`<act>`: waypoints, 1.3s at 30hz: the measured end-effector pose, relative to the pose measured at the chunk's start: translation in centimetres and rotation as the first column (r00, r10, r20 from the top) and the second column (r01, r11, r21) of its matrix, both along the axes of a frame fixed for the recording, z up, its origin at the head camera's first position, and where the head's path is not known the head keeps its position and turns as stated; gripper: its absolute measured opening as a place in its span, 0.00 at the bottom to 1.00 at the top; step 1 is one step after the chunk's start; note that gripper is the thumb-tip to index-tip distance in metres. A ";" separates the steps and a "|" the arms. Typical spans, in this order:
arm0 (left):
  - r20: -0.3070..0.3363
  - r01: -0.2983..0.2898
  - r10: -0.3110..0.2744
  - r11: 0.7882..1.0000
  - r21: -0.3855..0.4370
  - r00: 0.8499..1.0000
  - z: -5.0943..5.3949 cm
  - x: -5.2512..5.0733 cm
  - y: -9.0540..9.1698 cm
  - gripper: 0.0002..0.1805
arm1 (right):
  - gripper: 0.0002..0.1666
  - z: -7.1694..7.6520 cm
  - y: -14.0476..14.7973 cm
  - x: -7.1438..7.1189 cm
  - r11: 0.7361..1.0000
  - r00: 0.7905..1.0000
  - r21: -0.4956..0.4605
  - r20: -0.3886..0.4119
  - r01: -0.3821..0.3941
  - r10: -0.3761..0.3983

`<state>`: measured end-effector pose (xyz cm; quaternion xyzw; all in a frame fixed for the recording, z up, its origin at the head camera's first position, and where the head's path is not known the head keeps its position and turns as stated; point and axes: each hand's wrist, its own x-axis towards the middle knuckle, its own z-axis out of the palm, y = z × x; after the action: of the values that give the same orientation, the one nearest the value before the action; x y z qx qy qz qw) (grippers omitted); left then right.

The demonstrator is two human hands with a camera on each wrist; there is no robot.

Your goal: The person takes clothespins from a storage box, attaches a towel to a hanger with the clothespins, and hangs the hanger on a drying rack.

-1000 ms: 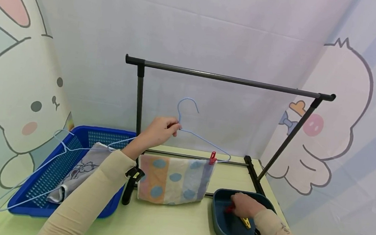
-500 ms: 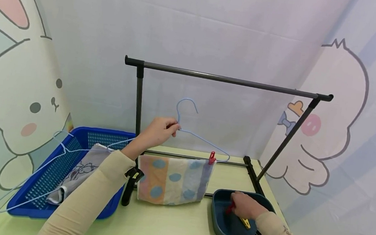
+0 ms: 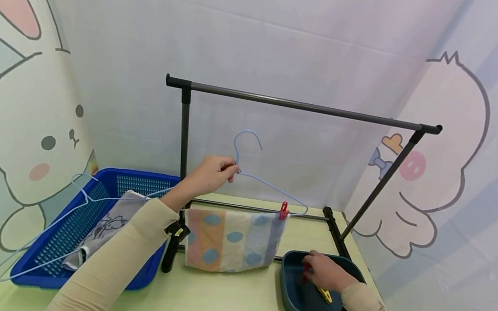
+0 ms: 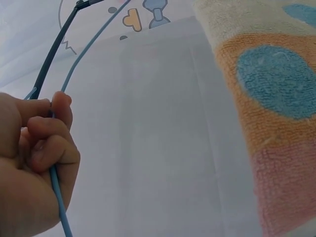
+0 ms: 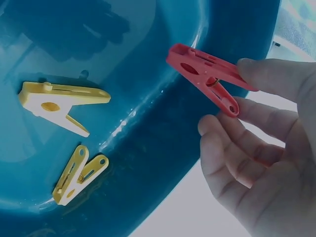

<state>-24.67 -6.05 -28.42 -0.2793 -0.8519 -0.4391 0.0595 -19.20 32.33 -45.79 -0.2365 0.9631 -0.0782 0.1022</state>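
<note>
My left hand [image 3: 213, 174] grips a light blue wire hanger [image 3: 273, 185] just below its hook, holding it in the air in front of the rack. A striped, blue-dotted towel [image 3: 234, 240] hangs from the hanger's lower bar, with a red clothespin [image 3: 284, 211] clipped at its right end. In the left wrist view, curled fingers [image 4: 54, 143] wrap the blue wire. My right hand [image 3: 327, 272] is inside the dark blue bin [image 3: 292, 297]. Between thumb and fingers it pinches a second red clothespin [image 5: 207, 76]. Two yellow clothespins [image 5: 64, 106] lie in the bin, apart from the hand.
A black metal rack [image 3: 298, 103] stands at the table's back. At the left, a blue basket [image 3: 131, 283] holds a folded grey cloth [image 3: 109, 227]; another blue hanger [image 3: 32, 240] lies across it. Printed curtains [image 3: 284, 55] close in the back and sides.
My right hand has shifted slightly within the bin, and the red clothespin in it has turned more upright. The hanger with the towel has swung slightly right. My left hand keeps its grip.
</note>
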 end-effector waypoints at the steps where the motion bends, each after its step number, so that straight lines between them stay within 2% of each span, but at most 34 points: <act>1: 0.005 0.001 -0.001 1.000 0.001 1.000 0.0 0.0 0.0 0.15 | 0.10 -0.1 0.0 0.0 1.000 1.000 -0.005 -0.006 -0.006 0.006; 9: 0.017 -0.011 0.011 1.000 -0.002 1.000 0.3 -0.1 -0.2 0.16 | 0.13 -0.1 0.1 -0.1 0.997 0.999 -0.059 -0.012 -0.042 0.041; 17: 0.035 -0.025 0.026 0.999 -0.021 0.999 0.6 -0.1 0.0 0.17 | 0.18 0.0 -0.1 0.0 0.996 0.998 -0.054 -0.013 -0.067 0.066; 23: 0.042 -0.019 0.019 1.000 -0.002 0.999 0.8 -0.1 0.0 0.17 | 0.22 0.3 -0.2 0.1 0.997 0.998 -0.044 -0.031 -0.064 0.063; 31: 0.065 -0.011 0.009 1.000 0.023 0.998 0.8 -0.1 0.0 0.18 | 0.18 1.0 -0.3 0.2 0.989 0.997 -0.136 -0.055 -0.062 0.055; 34: 0.085 0.000 -0.003 0.999 0.043 0.996 0.7 0.0 0.0 0.19 | 0.16 1.5 -0.4 0.4 0.980 0.996 -0.182 -0.059 -0.076 0.067; 39: 0.112 0.008 -0.016 0.997 0.074 0.994 0.5 -0.1 0.1 0.18 | 0.18 2.2 -0.8 0.5 0.970 0.993 -0.217 -0.062 -0.111 0.099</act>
<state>-24.76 -5.98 -27.88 -0.2569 -0.8355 -0.4853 0.0188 -18.73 31.55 -43.63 -0.2989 0.9369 -0.1730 0.0549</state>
